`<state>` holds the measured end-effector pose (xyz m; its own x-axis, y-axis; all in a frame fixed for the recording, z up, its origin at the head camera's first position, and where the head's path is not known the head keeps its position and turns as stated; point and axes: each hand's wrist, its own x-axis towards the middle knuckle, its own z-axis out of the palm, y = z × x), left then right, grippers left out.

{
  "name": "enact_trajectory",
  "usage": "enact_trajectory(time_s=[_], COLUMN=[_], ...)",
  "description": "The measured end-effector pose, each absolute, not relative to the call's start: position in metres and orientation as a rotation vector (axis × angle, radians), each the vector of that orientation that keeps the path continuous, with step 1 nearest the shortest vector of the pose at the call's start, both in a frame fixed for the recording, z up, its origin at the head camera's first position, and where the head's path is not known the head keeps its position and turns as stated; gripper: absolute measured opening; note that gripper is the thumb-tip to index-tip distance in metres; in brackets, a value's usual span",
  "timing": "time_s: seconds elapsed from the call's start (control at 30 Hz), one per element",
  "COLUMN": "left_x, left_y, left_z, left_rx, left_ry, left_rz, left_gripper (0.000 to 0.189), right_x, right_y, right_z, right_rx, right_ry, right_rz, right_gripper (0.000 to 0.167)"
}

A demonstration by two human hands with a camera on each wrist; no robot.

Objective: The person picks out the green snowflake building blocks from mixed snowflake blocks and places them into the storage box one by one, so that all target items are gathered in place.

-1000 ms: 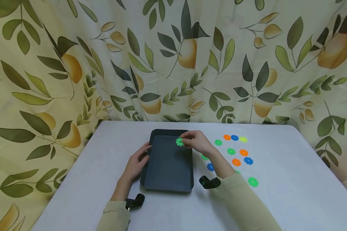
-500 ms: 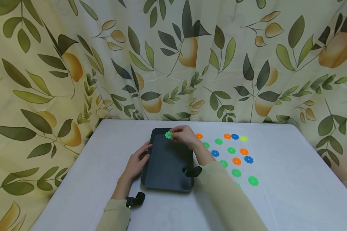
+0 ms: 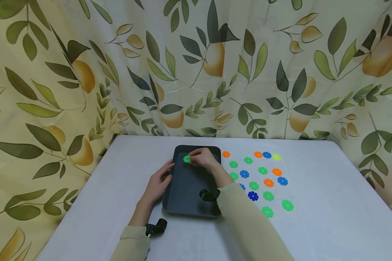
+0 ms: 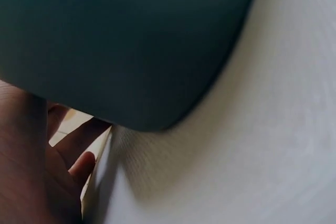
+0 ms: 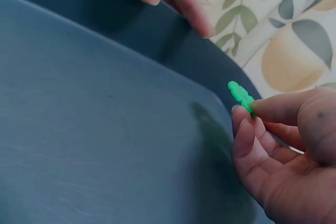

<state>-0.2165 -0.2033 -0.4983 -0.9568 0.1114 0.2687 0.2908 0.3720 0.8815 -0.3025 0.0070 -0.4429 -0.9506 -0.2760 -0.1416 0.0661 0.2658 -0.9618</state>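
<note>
My right hand (image 3: 203, 159) is over the far part of a dark grey rectangular tray (image 3: 189, 195). Between its thumb and fingers it pinches a green, notched plastic disc (image 3: 187, 159), a snowflake building piece. The right wrist view shows this green disc (image 5: 241, 97) edge-on, held above the tray floor with its shadow below. At the tray's left side, my left hand (image 3: 157, 183) rests against the rim with its fingers fairly straight. In the left wrist view, fingers (image 4: 79, 140) lie beside the tray's outer wall, partly hidden by it.
Right of the tray, several loose notched discs lie spread on the white table (image 3: 323, 181): green (image 3: 288, 205), orange (image 3: 269, 183), blue (image 3: 282, 181) and a yellow one (image 3: 276, 157). A leaf-and-fruit patterned curtain (image 3: 196, 98) hangs behind the table.
My right hand has carried the green disc leftward over the tray, then slightly lower and nearer. Discs that the right arm covered now show. My left hand has stayed at the tray's rim.
</note>
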Motion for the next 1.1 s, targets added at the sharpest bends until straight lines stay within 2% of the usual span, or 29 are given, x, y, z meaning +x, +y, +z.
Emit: enact_trajectory(time_s=[0.53,0.63,0.87,1.1], left_x=[-0.195,-0.197,-0.214,-0.218], left_y=[-0.193,-0.195,-0.205,-0.208], left_z=[-0.463,-0.464,-0.497,-0.500], left_rx=[-0.408,-0.425,-0.434,-0.442], left_ry=[-2.470,-2.459,-2.468,-2.494], left_rz=[-1.640,-1.639,-1.617,-1.619], left_gripper=[0.042,0.042,0.043,0.044], right_x=[-0.314,-0.315,-0.317,-0.320], right_y=[0.004,0.000,-0.014,-0.023], right_z=[-0.455,-0.455,-0.456,-0.455], right_rx=[-0.049,-0.051,-0.002,0.053], right_ry=[2.212,2.203,2.209,2.249], right_rz=[-1.828,-1.849,-1.855,-1.840], right_gripper=[0.024,0.024,0.025,0.025])
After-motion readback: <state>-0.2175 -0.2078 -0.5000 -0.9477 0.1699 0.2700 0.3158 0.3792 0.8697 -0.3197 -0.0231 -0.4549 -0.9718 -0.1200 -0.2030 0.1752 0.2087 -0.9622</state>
